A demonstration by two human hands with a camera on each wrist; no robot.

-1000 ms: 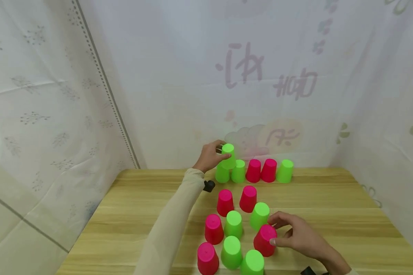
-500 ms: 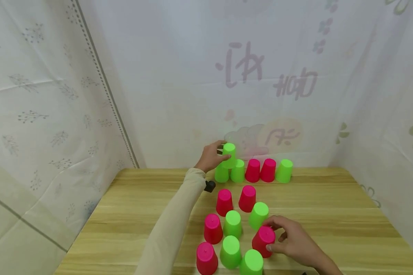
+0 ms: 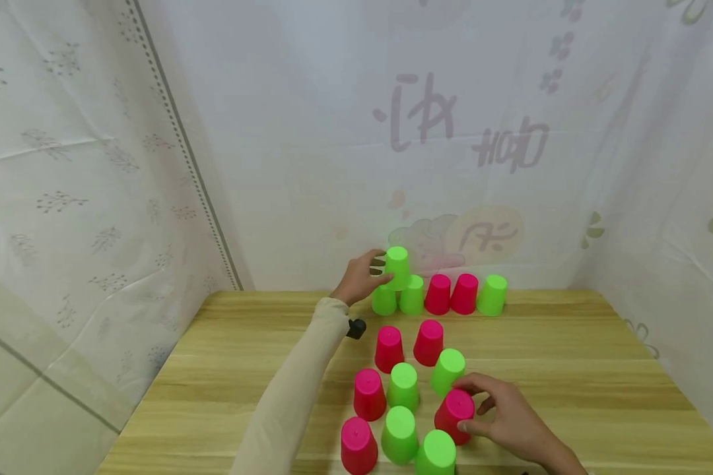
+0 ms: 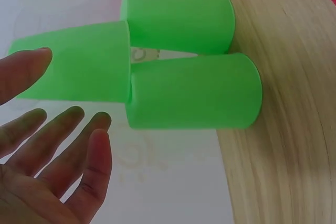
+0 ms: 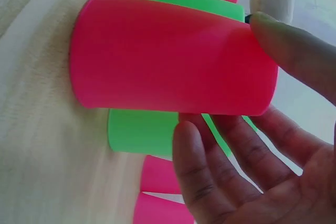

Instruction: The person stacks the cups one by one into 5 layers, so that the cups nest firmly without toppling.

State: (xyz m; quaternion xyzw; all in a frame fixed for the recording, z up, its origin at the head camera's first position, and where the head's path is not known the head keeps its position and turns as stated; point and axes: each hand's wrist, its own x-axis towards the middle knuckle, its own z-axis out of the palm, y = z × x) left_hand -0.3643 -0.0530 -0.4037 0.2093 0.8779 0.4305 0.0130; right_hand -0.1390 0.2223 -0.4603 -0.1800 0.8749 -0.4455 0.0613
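At the back of the table, a green plastic cup (image 3: 397, 267) stands upside down, straddling two upturned green cups, the left one (image 3: 383, 302) and the right one (image 3: 412, 297). My left hand (image 3: 359, 280) is beside that top cup with fingers spread; in the left wrist view its fingertips (image 4: 76, 113) show apart from the cup, while the thumb overlaps it. My right hand (image 3: 508, 419) grips an upside-down pink cup (image 3: 454, 415) near front right. In the right wrist view the thumb lies at the base of this cup (image 5: 173, 56), its fingers partly hidden behind.
Continuing the back row are two pink cups (image 3: 437, 295) and a green cup (image 3: 492, 295). Several more upturned pink and green cups (image 3: 403, 388) stand loosely grouped in front on the wooden table (image 3: 214, 369). A printed cloth (image 3: 309, 165) hangs behind the table.
My left hand has loosened from the top green cup and drawn slightly left, leaving the cup on the two below. My right hand and its pink cup have shifted slightly left.
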